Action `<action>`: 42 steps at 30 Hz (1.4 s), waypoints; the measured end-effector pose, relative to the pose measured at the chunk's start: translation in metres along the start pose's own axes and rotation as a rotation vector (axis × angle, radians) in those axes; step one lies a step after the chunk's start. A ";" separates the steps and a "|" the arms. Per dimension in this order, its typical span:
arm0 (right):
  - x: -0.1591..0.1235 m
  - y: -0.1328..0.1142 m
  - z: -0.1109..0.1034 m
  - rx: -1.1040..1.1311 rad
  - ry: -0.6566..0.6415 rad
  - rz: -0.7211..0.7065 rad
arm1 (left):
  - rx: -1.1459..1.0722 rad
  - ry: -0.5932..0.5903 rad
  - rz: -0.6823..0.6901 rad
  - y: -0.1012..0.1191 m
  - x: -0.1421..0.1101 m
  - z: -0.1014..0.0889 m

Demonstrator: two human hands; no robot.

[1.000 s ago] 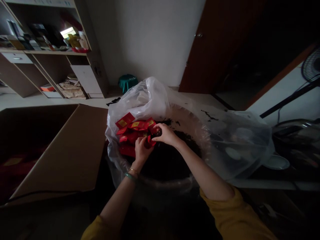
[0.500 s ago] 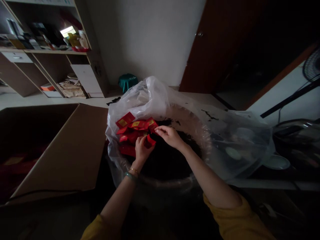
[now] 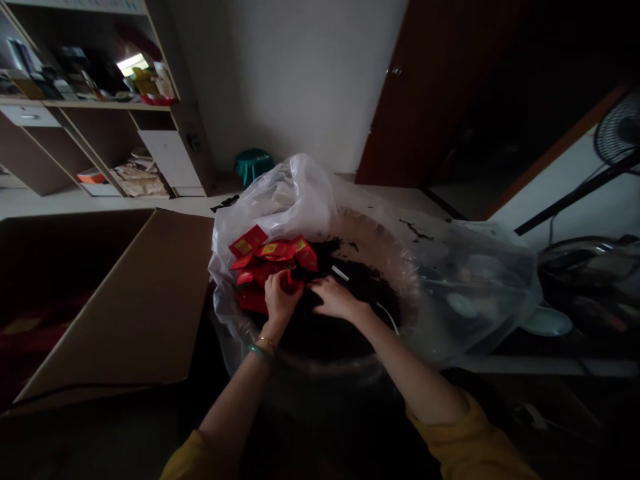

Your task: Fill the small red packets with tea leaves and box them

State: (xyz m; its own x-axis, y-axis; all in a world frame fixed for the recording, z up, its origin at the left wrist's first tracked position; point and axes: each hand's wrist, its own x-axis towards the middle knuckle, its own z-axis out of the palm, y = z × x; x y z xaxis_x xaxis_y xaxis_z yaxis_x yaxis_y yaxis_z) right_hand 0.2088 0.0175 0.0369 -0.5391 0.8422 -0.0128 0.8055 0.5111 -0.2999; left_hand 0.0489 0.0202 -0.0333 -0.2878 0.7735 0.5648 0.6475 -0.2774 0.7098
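My left hand (image 3: 281, 301) is closed around a small red packet (image 3: 292, 283), whose mouth gapes upward. My right hand (image 3: 336, 298) is just right of it, low over dark loose leaves that look like tea (image 3: 367, 283), with thumb and fingers apart. Both hands are inside a wide round tub (image 3: 373, 230) lined with clear plastic (image 3: 314, 190). More red packets (image 3: 270, 252) with gold labels are heaped on the tub's left side. A short white strip (image 3: 341, 273) and a thin white curved edge (image 3: 389, 319) show among the leaves.
An open cardboard box (image 3: 165, 267) with red packets inside stands at left. Plastic sheeting (image 3: 465, 287) spreads rightward, near a pale dish (image 3: 547, 322). Behind are a shelf desk (image 3: 173, 157), a green bin (image 3: 253, 165) and a brown door (image 3: 425, 100). A fan (image 3: 620, 130) is at right.
My right hand has left the packet's mouth and dropped down to the leaves. My left hand keeps the packet, shifted slightly left. The white strip and curved edge now show.
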 end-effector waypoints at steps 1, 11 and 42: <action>-0.002 -0.004 0.007 -0.066 -0.048 -0.017 | 0.004 0.005 -0.005 0.001 0.000 0.000; -0.008 -0.017 0.027 -0.237 -0.113 -0.004 | 0.020 0.001 0.006 -0.001 -0.001 -0.002; 0.011 -0.013 0.001 0.127 0.377 0.087 | -0.017 -0.191 0.032 0.000 -0.005 0.000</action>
State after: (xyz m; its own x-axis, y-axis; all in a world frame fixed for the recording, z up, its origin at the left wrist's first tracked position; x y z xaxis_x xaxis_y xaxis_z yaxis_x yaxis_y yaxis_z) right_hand 0.1916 0.0201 0.0396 -0.3231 0.8975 0.3002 0.7945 0.4296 -0.4292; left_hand 0.0506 0.0165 -0.0365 -0.1270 0.8578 0.4981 0.6419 -0.3117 0.7005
